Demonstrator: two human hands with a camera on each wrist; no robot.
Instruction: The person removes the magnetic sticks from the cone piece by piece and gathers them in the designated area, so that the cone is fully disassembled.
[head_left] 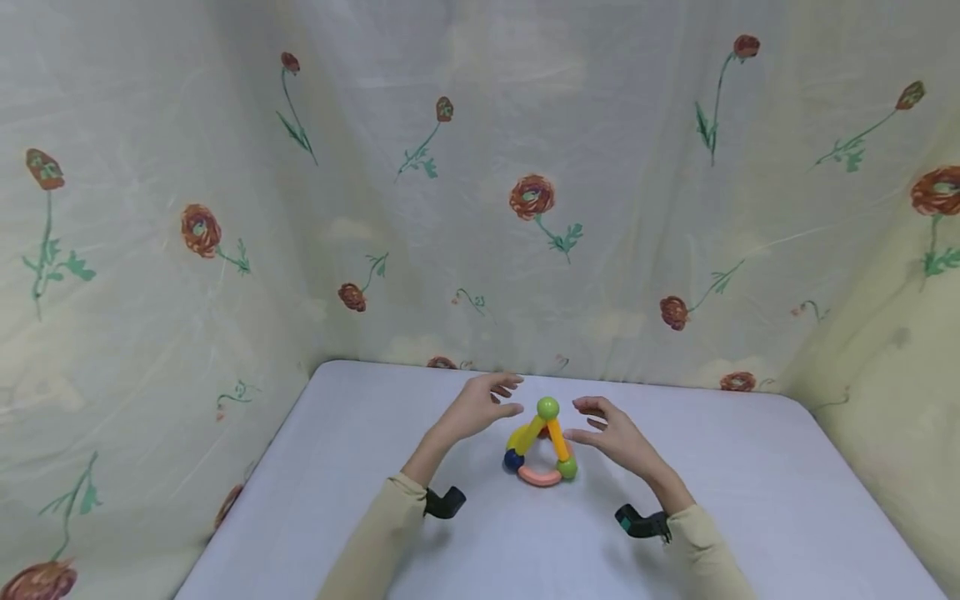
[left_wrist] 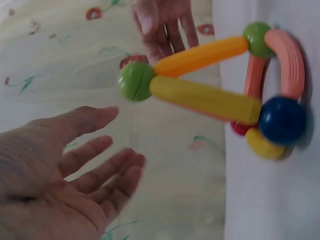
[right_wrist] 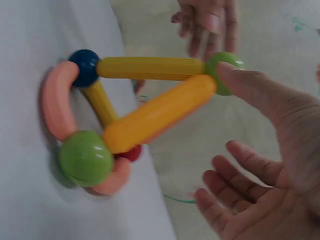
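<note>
A pyramid of magnetic building sticks and balls stands on the table. At its peak sits a green ball (head_left: 547,407), from which a yellow stick (head_left: 529,435) slopes to a dark blue ball (head_left: 513,460) and an orange stick (head_left: 558,440) to a second green ball (head_left: 567,467). A curved pink stick (head_left: 540,477) joins those two base balls; a red ball (right_wrist: 132,153) is partly hidden behind. My left hand (head_left: 480,406) hovers left of the peak, fingers apart and holding nothing. To the right, my right hand (head_left: 617,435) is likewise spread and holds nothing; its thumb overlaps the peak ball in the right wrist view.
The white table (head_left: 720,483) extends around the pyramid, its far edge just behind it. A flower-printed curtain (head_left: 465,250) hangs at the back and both sides. Black wrist cameras (head_left: 446,503) sit under both forearms, close above the tabletop.
</note>
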